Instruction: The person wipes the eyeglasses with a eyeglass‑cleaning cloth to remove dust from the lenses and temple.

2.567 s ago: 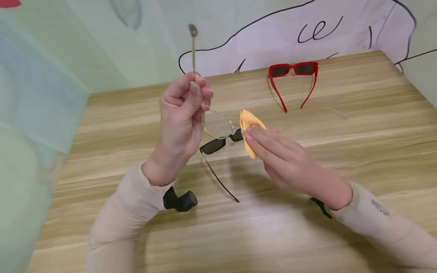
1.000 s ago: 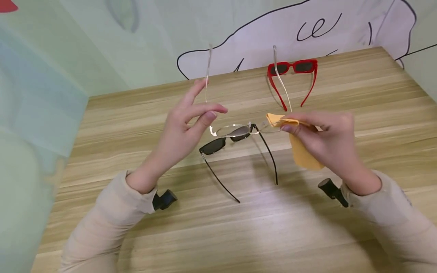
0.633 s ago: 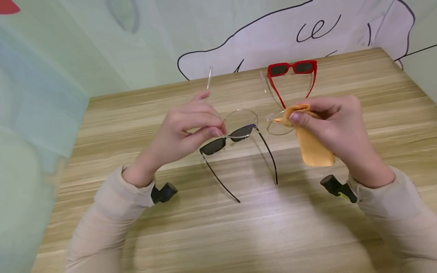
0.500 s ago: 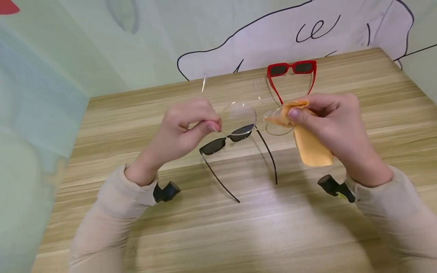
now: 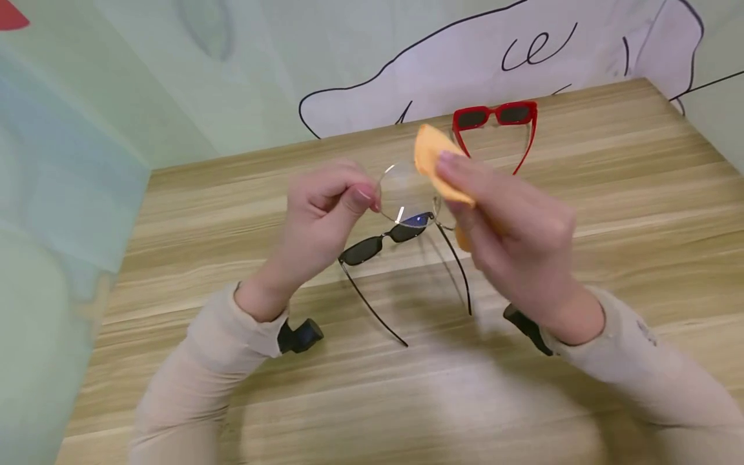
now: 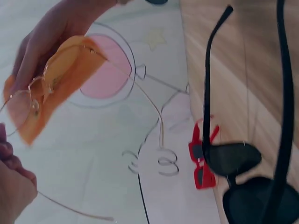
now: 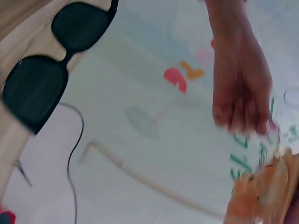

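A pair of thin gold wire-rimmed eyeglasses with round clear lenses is held above the table. My left hand pinches its left outer rim between thumb and fingers. My right hand holds a folded orange cleaning cloth at the upper right of the left lens, hiding the right lens in the head view. In the left wrist view the cloth lies behind the lenses, and one long temple sticks out. The right wrist view shows the cloth blurred at the lower right, below the left hand.
Black sunglasses lie on the wooden table beneath the eyeglasses, temples unfolded towards me. Red sunglasses lie near the back edge, partly behind the right hand. A wall covering with line drawings stands behind the table.
My left hand let go of the temple area, opened, then pinched the left rim. The cloth in my right hand went from the right lens across to the left lens. Both sunglasses stayed put.
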{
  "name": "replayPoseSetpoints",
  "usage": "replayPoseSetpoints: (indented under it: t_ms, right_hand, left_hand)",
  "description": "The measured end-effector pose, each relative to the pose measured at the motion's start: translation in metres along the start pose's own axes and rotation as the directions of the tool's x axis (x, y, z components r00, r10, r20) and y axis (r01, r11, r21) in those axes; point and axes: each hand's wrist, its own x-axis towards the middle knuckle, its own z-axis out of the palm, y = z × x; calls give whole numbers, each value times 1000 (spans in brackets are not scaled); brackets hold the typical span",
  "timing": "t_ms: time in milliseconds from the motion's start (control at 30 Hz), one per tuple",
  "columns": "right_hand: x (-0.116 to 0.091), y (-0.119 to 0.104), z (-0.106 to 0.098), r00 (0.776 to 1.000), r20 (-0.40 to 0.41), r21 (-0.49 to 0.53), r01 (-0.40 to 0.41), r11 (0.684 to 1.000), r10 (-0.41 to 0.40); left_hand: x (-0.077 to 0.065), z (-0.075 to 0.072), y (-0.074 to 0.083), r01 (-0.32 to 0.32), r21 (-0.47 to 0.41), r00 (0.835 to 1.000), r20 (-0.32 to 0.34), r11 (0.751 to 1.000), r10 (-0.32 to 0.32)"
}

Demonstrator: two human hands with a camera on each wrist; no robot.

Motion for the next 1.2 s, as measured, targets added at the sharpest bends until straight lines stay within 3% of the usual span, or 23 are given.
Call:
replayPoseSetpoints:
  t_ms: [100,367,567,667,933,1067,1200]
  right_hand:
    - [-1,-9,14,987,33,-111,158,981,-155]
    - [2,-15,21,943,34,-119,333,935,-332]
    - [-10,-4,16,868,90,-125,496,859,-488]
    - [-16,0,11,852,115,-99,522,847,-511]
    - [-12,-7,18,865,117,-118,501,857,-489]
    - [-6,-10,21,899,90,-149,437,887,-428]
    - [-6,-5,16,933,59,-134,361,923,-356]
  left_hand:
    - [1,8,1,-24,-18,999,-27,1000,24]
    - [5,17,6,-97,-2,995,-38,995,96]
    - [3,13,7,-43,-48,995,-91,998,39]
    - [4,10,7,-21,-47,994,-112,999,16]
    - [2,12,6,-4,-44,997,-72,999,1]
    - [-1,15,5,-3,-54,999,-53,999,0]
    - [-1,13,5,15,-84,996,-90,996,-23]
